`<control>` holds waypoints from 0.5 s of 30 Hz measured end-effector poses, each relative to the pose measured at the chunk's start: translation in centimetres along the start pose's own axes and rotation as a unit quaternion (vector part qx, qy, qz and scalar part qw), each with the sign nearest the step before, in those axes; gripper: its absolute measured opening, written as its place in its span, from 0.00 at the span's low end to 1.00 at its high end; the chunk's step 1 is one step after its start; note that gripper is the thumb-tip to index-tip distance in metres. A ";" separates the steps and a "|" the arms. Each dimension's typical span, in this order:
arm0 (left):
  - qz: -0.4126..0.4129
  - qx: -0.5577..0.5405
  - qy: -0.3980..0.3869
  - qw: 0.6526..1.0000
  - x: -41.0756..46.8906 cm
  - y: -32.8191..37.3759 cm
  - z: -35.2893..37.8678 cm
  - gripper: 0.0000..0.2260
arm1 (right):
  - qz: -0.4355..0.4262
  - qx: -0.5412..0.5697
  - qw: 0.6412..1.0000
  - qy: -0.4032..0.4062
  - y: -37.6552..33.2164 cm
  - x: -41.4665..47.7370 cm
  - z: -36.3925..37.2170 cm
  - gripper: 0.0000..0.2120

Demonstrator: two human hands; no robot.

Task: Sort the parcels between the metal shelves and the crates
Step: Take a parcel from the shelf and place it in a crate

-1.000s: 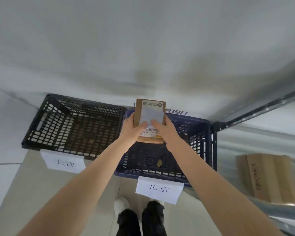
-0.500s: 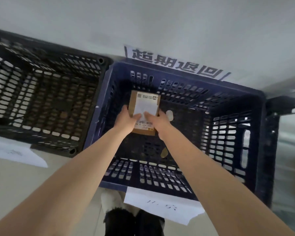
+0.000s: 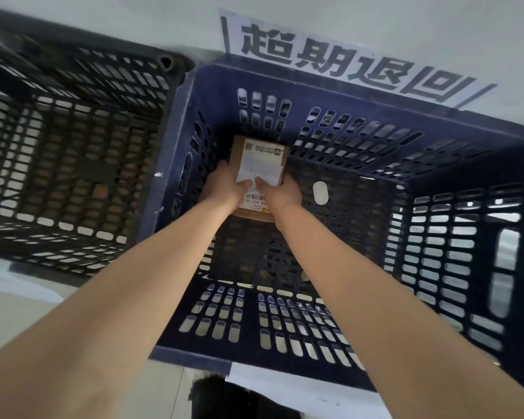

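A black slotted plastic crate sits at left, touching the dark blue slotted plastic crate beside it. Inside the blue one, the left hand and right hand each close their grip on a small brown cardboard parcel with a white label, thumbs pressed on top. A white oval sticker lies just right.

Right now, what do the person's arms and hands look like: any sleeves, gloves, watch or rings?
Both forearms are bare right up to the picture's lower edge, so no sleeve shows. The left hand and right hand wear no gloves. No watch, wristband or ring is visible on the parts in view, though most of the fingers are hidden.
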State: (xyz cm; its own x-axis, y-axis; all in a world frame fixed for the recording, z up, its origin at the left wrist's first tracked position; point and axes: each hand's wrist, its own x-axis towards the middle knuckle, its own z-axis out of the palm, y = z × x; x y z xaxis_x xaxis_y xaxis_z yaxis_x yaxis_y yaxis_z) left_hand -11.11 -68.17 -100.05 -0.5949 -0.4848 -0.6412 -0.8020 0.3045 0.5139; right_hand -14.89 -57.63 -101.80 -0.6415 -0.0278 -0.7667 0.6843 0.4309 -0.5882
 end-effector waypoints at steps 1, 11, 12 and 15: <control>-0.002 0.007 0.011 1.000 -0.1 0.2 0.1 0.18 | -0.001 -0.005 1.000 0.011 0.0 0.0 0.2 0.21; -0.029 -0.008 0.037 0.999 -0.8 0.9 0.9 0.17 | 0.001 -0.012 0.999 0.031 -0.2 -0.1 0.6 0.21; -0.027 -0.011 0.027 0.999 -0.9 0.8 0.8 0.18 | -0.001 -0.002 1.000 0.014 -0.2 -0.3 0.5 0.22; -0.003 0.009 0.018 1.000 -1.2 0.7 0.5 0.23 | 0.000 0.041 0.998 -0.038 0.2 -0.9 0.1 0.26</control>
State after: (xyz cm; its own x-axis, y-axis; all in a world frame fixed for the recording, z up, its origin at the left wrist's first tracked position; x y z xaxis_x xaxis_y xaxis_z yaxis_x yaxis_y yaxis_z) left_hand -10.96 -66.99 -99.22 -0.5874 -0.5163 -0.6232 -0.8069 0.3154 0.4993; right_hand -14.15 -57.64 -101.29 -0.6151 -0.0967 -0.7825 0.7131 0.3550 -0.6045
